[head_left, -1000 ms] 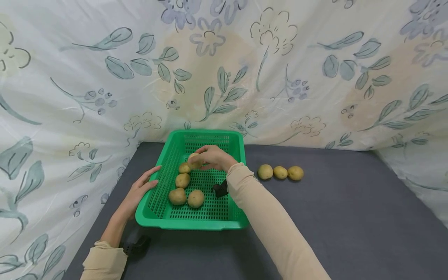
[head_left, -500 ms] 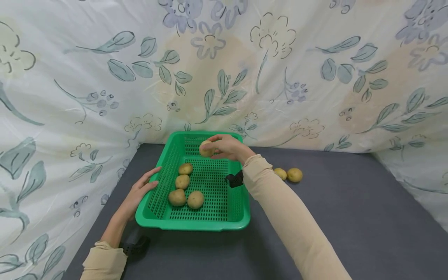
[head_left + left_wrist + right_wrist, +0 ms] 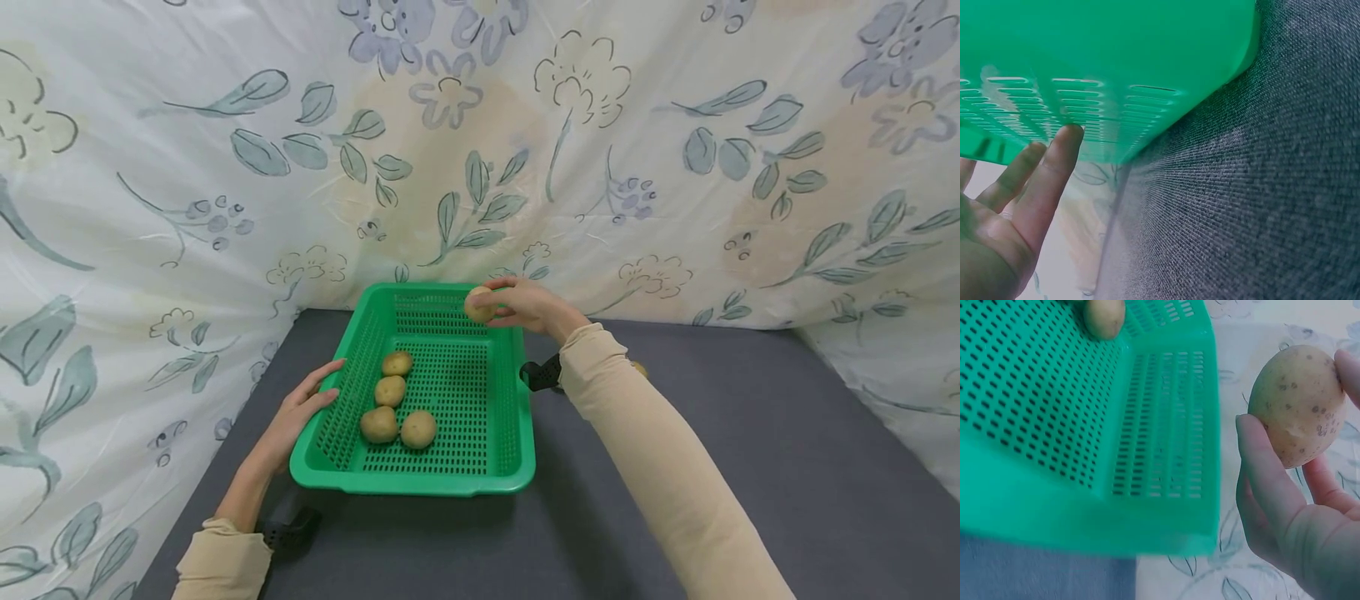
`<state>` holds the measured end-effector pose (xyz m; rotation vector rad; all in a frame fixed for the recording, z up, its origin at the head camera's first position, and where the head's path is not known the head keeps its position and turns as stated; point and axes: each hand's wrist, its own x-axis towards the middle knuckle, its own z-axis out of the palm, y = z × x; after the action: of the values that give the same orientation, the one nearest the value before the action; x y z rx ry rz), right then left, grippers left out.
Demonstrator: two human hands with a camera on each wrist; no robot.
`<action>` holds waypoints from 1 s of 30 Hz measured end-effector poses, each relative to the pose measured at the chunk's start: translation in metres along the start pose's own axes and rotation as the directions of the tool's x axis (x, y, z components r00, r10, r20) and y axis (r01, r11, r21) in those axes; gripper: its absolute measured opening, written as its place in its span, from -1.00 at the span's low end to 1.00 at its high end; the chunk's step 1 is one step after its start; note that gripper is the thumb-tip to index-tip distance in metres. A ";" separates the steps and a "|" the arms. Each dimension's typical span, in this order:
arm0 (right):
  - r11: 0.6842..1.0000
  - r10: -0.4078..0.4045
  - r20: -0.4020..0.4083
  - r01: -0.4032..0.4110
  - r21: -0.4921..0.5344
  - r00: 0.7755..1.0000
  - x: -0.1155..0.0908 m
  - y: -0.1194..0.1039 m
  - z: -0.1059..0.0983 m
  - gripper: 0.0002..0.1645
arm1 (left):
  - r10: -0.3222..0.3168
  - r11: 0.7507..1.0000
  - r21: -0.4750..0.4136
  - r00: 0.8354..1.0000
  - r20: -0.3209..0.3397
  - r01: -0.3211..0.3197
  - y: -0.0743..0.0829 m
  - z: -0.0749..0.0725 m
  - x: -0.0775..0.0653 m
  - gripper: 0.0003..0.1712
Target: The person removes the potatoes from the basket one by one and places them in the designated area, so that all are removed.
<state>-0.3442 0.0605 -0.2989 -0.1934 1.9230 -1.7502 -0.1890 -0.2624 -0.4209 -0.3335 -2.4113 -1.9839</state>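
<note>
In the head view my right hand (image 3: 528, 302) holds a potato (image 3: 480, 305) over the far right corner of the green plastic basket (image 3: 412, 482). The right wrist view shows this pale, brown-specked potato (image 3: 1300, 406) pinched between thumb and fingertips, above the basket's rim. My left hand (image 3: 296, 414) rests at the basket's left side, with fingertips at the rim. Seen from its wrist, straight left fingers (image 3: 1050, 181) lie against the slotted outer wall. Several potatoes sit inside on the left half, among them a round one (image 3: 417, 429) and a knobbly one (image 3: 379, 424).
The basket stands on a dark grey cloth-covered table (image 3: 720, 433). A floral curtain (image 3: 480, 150) hangs directly behind the table and along its left. Right of the basket, a potato (image 3: 640, 368) shows partly behind the right sleeve (image 3: 660, 442).
My right hand has lifted the potato from the basket's left row and carried it right, to the far right corner. The right forearm now covers most of the potatoes outside. The left hand stays put.
</note>
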 end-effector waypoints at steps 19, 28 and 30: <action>0.998 -0.048 -0.084 0.051 0.038 0.995 -0.024 0.004 -0.064 -0.33 | 0.011 1.000 0.010 1.000 -0.008 -0.011 -0.002 0.002 0.001 -0.38; 0.998 -0.045 -0.106 0.050 0.041 0.993 -0.036 0.012 -0.094 -0.53 | -0.007 0.999 0.037 1.000 -0.002 0.007 -0.003 0.000 0.001 -0.38; 0.999 -0.037 -0.107 0.041 0.033 0.994 -0.038 0.014 -0.100 -0.49 | -0.008 1.000 0.028 1.000 -0.003 0.008 -0.003 0.000 0.001 -0.38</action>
<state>-0.3553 0.1675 -0.2996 -0.1282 1.9735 -1.8521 -0.1906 -0.2628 -0.4232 -0.3199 -2.4402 -1.9502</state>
